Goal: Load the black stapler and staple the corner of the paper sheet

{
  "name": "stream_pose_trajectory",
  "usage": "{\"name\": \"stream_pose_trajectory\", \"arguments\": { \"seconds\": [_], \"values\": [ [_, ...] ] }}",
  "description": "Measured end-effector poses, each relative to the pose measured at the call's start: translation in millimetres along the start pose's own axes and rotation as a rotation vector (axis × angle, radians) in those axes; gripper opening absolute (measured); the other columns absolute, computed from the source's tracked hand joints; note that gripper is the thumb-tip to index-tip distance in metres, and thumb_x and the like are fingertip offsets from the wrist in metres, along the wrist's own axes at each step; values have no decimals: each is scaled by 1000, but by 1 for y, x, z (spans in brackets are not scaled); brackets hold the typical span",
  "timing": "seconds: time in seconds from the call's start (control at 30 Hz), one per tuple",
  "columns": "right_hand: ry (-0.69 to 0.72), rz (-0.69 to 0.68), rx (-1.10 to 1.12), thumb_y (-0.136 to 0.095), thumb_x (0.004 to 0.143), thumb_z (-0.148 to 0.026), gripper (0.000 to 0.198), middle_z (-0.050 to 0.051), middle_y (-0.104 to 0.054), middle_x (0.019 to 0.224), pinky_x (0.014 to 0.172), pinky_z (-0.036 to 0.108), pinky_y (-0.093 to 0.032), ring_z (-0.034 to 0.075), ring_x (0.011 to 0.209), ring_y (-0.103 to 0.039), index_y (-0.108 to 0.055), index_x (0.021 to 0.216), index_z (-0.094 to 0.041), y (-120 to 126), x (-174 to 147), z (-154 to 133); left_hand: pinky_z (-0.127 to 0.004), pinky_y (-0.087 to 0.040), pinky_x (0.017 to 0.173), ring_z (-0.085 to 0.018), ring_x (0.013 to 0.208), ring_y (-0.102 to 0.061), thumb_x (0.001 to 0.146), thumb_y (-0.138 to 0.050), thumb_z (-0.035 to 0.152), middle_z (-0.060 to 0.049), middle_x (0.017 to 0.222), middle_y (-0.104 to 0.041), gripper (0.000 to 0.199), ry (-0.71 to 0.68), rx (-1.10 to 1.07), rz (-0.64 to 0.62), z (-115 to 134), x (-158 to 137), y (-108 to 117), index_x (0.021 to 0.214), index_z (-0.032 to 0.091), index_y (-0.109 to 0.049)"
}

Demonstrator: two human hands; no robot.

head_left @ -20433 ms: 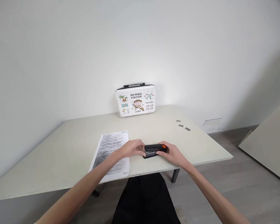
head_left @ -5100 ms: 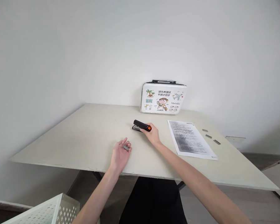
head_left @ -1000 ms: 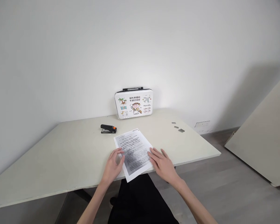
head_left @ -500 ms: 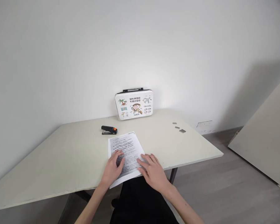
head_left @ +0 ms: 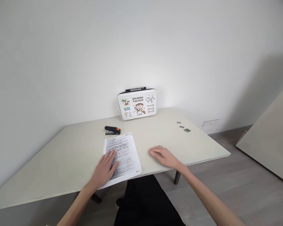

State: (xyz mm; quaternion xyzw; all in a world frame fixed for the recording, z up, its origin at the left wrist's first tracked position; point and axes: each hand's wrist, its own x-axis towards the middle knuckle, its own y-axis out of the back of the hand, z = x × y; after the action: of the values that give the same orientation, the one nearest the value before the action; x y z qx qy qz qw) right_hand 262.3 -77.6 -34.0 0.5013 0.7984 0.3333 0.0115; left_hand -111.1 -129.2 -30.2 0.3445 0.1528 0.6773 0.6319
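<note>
My left hand [head_left: 106, 168] lies flat and open on a printed sheet of paper [head_left: 128, 153], fingers spread over the left part of the text. The sheet's near edge reaches the front of the table. To the right of the paper, apart from it, my right hand [head_left: 164, 156] hovers at or just above the tabletop, fingers loosely bent, with a gap at the thumb and nothing seen in it. A black stapler [head_left: 112, 130] with an orange patch sits just beyond the paper's top edge.
Against the wall stands a white case [head_left: 137, 104] with cartoon prints and a black handle. Several staple strips [head_left: 182, 127] lie on the right of the pale table [head_left: 56, 157]. A white panel [head_left: 270, 138] stands beyond the table's right end.
My right hand has left the paper and moved right. My left hand, still on the sheet, has slid left with it. The view has shifted slightly.
</note>
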Motion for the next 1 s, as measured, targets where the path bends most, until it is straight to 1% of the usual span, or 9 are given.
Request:
{"name": "stream_pose_trajectory", "arguments": {
  "seconds": [0.07, 0.13, 0.23, 0.33, 0.47, 0.7, 0.8, 0.93, 1.0],
  "values": [
    [-98, 78, 57, -43, 105, -57, 47, 8, -78, 116, 96, 41, -55, 26, 109, -69, -77, 109, -25, 7, 1, 13, -47, -13, 130, -31, 152, -41, 82, -77, 54, -6, 154, -57, 54, -19, 57, -26, -7, 0, 11, 130, 31, -74],
    [-156, 106, 103, -42, 104, -60, 49, 8, -78, 108, 89, 38, -55, 25, 100, -71, -76, 104, -23, 8, 1, 21, -47, -11, 130, -31, 153, -39, 81, -78, 52, -6, 156, -55, 55, -13, 66, -53, -11, 1, 21, 132, 31, -73],
    [-152, 79, 104, -44, 102, -61, 49, 8, -78, 103, 83, 36, -54, 24, 93, -70, -75, 101, -23, 5, -2, 21, -46, -6, 130, -32, 155, -35, 80, -80, 47, -6, 156, -55, 55, 28, -15, -52, -14, 1, 30, 131, 30, -74],
    [-147, 85, 92, -45, 102, -63, 49, 8, -78, 101, 79, 35, -53, 24, 89, -69, -75, 98, -24, 4, -4, 17, -45, -3, 130, -31, 156, -33, 79, -82, 43, -5, 156, -55, 53, 58, -91, -52, -13, 2, 32, 130, 30, -74],
    [-149, 106, 91, -46, 102, -62, 48, 7, -78, 99, 80, 35, -53, 24, 89, -69, -75, 97, -23, 5, -5, 15, -44, 0, 130, -30, 157, -30, 80, -80, 41, -4, 157, -54, 51, 45, -78, -74, -12, 1, 30, 130, 30, -74],
    [-152, 124, 89, -49, 101, -58, 43, 6, -78, 96, 79, 33, -52, 23, 88, -69, -74, 93, -23, 5, -6, 18, -42, 0, 130, -31, 157, -31, 76, -83, 41, -4, 155, -56, 55, 78, -139, -73, -7, 1, 34, 130, 31, -75],
    [-158, 122, 90, -49, 101, -57, 42, 7, -78, 97, 79, 33, -52, 23, 88, -69, -74, 93, -23, 5, -7, 19, -43, -3, 130, -32, 155, -34, 76, -82, 45, -5, 154, -57, 55, 65, -83, -70, -6, 1, 37, 129, 30, -75],
    [-167, 116, 97, -49, 101, -57, 43, 7, -78, 99, 80, 34, -52, 24, 91, -70, -74, 94, -23, 5, -7, 20, -44, -16, 129, -32, 149, -45, 77, -81, 53, -8, 147, -64, 54, -10, 36, -21, -6, 0, 38, 126, 30, -76],
    [-168, 118, 93, -49, 101, -58, 43, 7, -78, 98, 80, 34, -52, 24, 90, -70, -74, 93, -23, 5, -7, 20, -43, -19, 128, -31, 147, -48, 76, -81, 56, -8, 145, -65, 56, -29, 59, -6, -6, -1, 38, 125, 31, -76]
  ]
}}
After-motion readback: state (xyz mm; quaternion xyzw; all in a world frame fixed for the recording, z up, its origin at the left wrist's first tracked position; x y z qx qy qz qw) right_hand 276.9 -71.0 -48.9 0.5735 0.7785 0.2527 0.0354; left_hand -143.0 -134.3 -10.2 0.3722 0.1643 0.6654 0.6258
